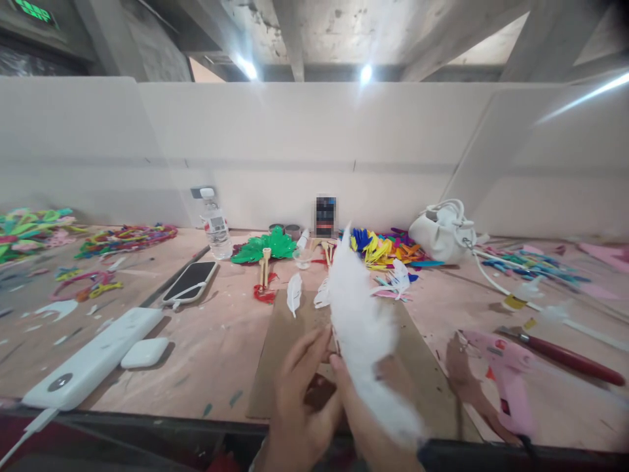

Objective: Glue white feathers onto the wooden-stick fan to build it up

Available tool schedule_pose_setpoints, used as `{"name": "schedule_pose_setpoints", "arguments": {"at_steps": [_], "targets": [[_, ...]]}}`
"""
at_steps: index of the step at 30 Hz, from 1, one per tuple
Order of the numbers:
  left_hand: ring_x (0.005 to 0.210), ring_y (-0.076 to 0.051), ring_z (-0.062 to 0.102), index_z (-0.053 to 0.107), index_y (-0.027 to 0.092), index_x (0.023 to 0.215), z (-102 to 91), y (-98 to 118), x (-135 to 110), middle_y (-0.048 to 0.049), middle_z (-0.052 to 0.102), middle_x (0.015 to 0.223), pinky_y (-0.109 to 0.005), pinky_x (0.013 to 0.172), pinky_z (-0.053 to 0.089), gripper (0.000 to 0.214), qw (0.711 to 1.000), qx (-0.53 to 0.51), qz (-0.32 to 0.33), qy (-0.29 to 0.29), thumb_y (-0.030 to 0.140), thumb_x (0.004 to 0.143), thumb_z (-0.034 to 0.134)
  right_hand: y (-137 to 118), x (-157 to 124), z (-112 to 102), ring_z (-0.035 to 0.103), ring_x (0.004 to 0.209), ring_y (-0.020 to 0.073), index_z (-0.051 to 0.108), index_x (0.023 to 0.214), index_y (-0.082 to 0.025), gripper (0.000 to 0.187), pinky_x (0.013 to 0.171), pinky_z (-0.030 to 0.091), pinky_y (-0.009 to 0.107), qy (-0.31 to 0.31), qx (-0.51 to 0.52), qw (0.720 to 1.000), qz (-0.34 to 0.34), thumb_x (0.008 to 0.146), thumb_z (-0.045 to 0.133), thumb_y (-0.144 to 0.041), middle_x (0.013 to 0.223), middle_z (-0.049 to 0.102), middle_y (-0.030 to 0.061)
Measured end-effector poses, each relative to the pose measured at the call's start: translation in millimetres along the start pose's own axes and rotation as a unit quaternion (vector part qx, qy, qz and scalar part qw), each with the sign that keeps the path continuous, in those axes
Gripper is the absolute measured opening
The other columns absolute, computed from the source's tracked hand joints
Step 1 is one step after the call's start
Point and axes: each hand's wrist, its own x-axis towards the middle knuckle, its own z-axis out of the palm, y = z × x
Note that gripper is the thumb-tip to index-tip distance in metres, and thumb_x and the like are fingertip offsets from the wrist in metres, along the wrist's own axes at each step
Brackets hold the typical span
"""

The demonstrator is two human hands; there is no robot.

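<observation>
Right now, through the head camera, I see a white feather [361, 314] slanting across my own two hands, its tip up and its lower end draped in front of the right wrist. The right hand [354, 401] pinches it near the left edge, thumb foremost; the left hand [302, 393] has its fingers bent close beside that edge, but blur keeps me from telling whether they grip. Both are over a brown board [272, 373] on the bench [206, 354], where a smaller feather [293, 295] lies near the far edge. Among containers, I make out a clear bottle [216, 229], its white cap on and its level uncertain to me; a small clear cup [302, 259], contents too faint to tell; and a white handbag [435, 233] with something pale at its opening. An earbud case [145, 353] sits shut beside a power bank [88, 364]. The clear bottle's label is too small for me to read, as is the yellow label on a little bottle [515, 300] at right; the lit green sign [34, 10] shows characters I cannot make out. To the right of the board lie a pink glue gun [508, 377] and a red-handled tool [565, 354].
</observation>
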Motion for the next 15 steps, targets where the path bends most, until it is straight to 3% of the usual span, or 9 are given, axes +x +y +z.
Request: {"name": "schedule_pose_setpoints", "arguments": {"at_steps": [2, 5, 7, 9, 12, 15], "targets": [[0.084, -0.024, 0.077, 0.079, 0.026, 0.123, -3.2, -0.3, -0.7, -0.0159, 0.067, 0.133, -0.028, 0.062, 0.063, 0.04, 0.999, -0.025, 0.024, -0.031, 0.026, 0.083, 0.079, 5.0, -1.1, -0.6, 0.079, 0.092, 0.0329, 0.082, 0.098, -0.022, 0.019, 0.082, 0.067, 0.044, 0.007, 0.059, 0.994, 0.092, 0.089, 0.075, -0.039, 0.098, 0.082, 0.0113], [0.076, -0.019, 0.071, 0.077, 0.022, 0.093, -8.1, -1.5, 2.8, -0.0081, 0.07, 0.101, -0.024, 0.061, 0.057, 0.007, 0.999, -0.026, 0.045, 0.013, 0.025, 0.087, 0.076, 10.5, -0.9, -1.6, 0.079, 0.075, 0.0277, 0.082, 0.095, -0.02, 0.024, 0.069, 0.067, 0.038, 0.0, 0.194, 0.96, 0.2, 0.09, 0.078, -0.044, 0.089, 0.083, 0.0087], [0.065, -0.016, 0.063, 0.066, 0.02, 0.069, -9.7, -2.1, 6.3, -0.0021, 0.063, 0.073, -0.022, 0.058, 0.05, 0.024, 0.999, 0.002, 0.039, 0.033, 0.03, 0.09, 0.073, 13.0, -0.9, -0.9, 0.073, 0.06, 0.0212, 0.081, 0.091, -0.02, 0.025, 0.056, 0.062, 0.03, 0.005, 0.288, 0.923, 0.256, 0.084, 0.085, -0.043, 0.081, 0.081, 0.0061], [0.06, -0.016, 0.059, 0.061, 0.02, 0.059, -9.7, -3.2, 8.7, -0.0013, 0.059, 0.061, -0.023, 0.057, 0.045, 0.04, 1.0, 0.024, 0.012, -0.01, 0.037, 0.093, 0.069, 14.0, -1.1, 0.6, 0.069, 0.055, 0.0171, 0.081, 0.087, -0.02, 0.024, 0.052, 0.058, 0.025, 0.01, 0.335, 0.899, 0.281, 0.079, 0.089, -0.041, 0.075, 0.079, 0.0042], [0.068, -0.021, 0.065, 0.069, 0.019, 0.067, -8.2, -7.9, 8.5, -0.0058, 0.069, 0.068, -0.027, 0.061, 0.048, 0.035, 0.994, 0.035, -0.053, -0.087, 0.046, 0.09, 0.07, 13.0, -1.3, 3.2, 0.075, 0.069, 0.0195, 0.08, 0.085, -0.021, 0.026, 0.064, 0.062, 0.025, 0.027, 0.371, 0.876, 0.308, 0.073, 0.094, -0.04, 0.08, 0.081, 0.0046], [0.078, -0.026, 0.068, 0.074, 0.018, 0.078, -6.4, -15.8, 6.4, -0.0085, 0.074, 0.078, -0.032, 0.069, 0.053, 0.034, 0.99, 0.081, -0.085, -0.082, 0.051, 0.085, 0.072, 11.9, -1.3, 5.0, 0.079, 0.081, 0.0236, 0.079, 0.081, -0.021, 0.029, 0.071, 0.065, 0.028, 0.058, 0.39, 0.854, 0.338, 0.069, 0.096, -0.041, 0.082, 0.082, 0.0059]]}}
